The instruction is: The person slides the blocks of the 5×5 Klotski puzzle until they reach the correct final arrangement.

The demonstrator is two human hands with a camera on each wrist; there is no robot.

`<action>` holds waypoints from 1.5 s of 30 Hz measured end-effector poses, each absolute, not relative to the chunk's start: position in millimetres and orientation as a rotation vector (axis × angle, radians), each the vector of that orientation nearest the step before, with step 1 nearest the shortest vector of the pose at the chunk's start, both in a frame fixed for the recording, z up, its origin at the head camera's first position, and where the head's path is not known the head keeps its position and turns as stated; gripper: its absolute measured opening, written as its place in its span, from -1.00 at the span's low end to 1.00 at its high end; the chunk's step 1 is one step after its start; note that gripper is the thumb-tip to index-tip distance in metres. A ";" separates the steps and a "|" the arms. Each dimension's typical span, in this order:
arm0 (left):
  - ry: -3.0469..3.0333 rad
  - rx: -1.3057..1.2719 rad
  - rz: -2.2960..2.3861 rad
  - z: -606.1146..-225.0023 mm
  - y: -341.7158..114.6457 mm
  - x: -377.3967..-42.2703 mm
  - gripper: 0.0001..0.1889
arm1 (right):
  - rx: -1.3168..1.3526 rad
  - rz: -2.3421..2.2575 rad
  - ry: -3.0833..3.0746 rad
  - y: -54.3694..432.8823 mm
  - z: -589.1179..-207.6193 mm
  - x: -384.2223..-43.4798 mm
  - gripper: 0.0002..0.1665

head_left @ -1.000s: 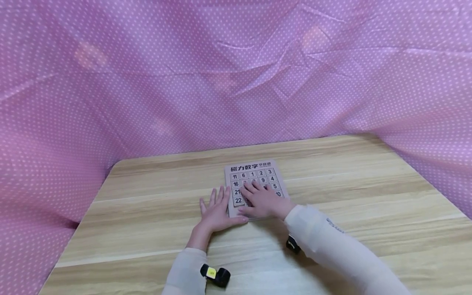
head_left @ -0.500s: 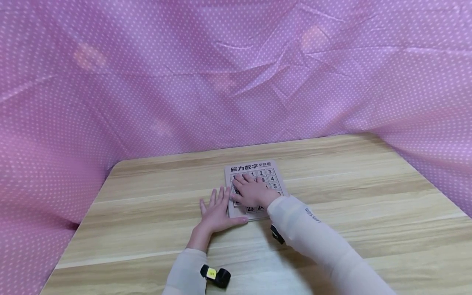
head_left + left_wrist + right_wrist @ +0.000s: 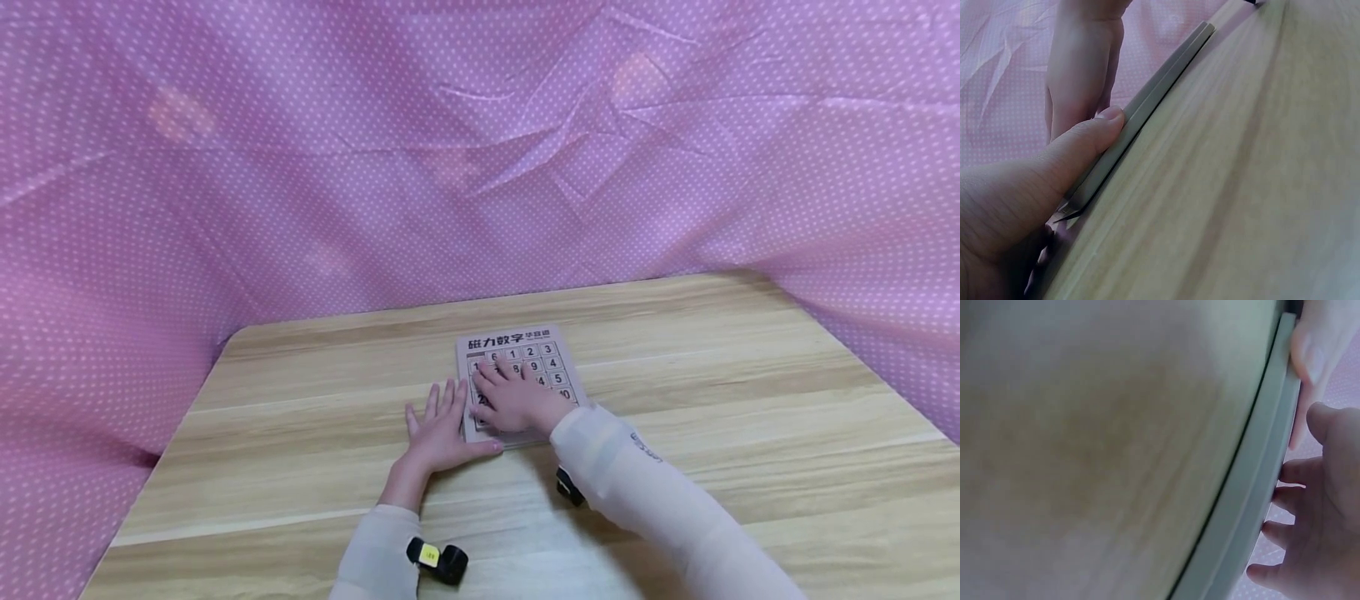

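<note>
A grey number slide puzzle (image 3: 558, 340) with Chinese characters along its top lies on the table. My left hand (image 3: 437, 435) is spread at its left side, fingers straight and thumb along the near edge. In the left wrist view that thumb (image 3: 1094, 134) presses the puzzle's side wall (image 3: 1147, 109). Over the left and middle tiles my right hand (image 3: 516, 405) lies with fingers spread, hiding several numbers. The right wrist view has its fingertips (image 3: 1277, 532) at the puzzle's top face. A dark bare slot (image 3: 476, 355) shows at the upper left corner of the grid, beside tile 6.
The puzzle sits on a wood-grain table (image 3: 300, 400). Pink dotted cloth (image 3: 450, 167) hangs behind it and at both sides. Each sleeved wrist carries a small black camera, such as the left one (image 3: 450, 565).
My right hand has moved left across the tiles. The leftmost column has slid toward the near edge, opening a slot where tile 11 was. My left hand has stayed put.
</note>
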State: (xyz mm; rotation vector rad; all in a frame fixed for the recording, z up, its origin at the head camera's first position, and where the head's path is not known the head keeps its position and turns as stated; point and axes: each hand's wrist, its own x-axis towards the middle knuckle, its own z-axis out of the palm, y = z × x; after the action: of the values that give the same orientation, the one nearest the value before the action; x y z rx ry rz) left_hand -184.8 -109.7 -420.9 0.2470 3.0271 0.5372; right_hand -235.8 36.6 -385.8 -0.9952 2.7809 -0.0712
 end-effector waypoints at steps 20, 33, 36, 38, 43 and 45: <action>3.044 0.230 0.538 -426.5 -116.4 -182.7 0.21 | -1.055 -0.110 2.752 42.2 -392.9 -220.7 -0.22; 3.041 0.217 0.520 -423.4 -110.7 -184.7 0.22 | -0.851 -0.198 2.843 87.9 -396.2 -242.9 -0.16; 3.041 0.225 0.524 -422.7 -108.9 -184.9 0.22 | -0.828 -0.214 2.853 98.8 -394.7 -245.9 -0.18; 3.038 0.225 0.528 -422.1 -108.2 -184.8 0.23 | -0.815 -0.219 2.864 105.1 -393.5 -247.1 -0.19; 3.029 0.212 0.543 -420.9 -108.2 -184.5 0.23 | -0.760 -0.259 2.881 112.6 -389.9 -249.8 -0.19; 3.026 0.211 0.551 -420.6 -108.5 -184.4 0.23 | -0.751 -0.265 2.882 112.4 -389.4 -251.1 -0.19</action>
State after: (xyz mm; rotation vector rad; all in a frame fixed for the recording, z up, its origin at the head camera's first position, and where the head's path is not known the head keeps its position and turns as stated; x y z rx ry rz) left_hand -184.4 -108.5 -420.6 0.2107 3.0260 0.5513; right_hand -251.1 112.4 -389.4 -0.7514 2.8818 -0.2652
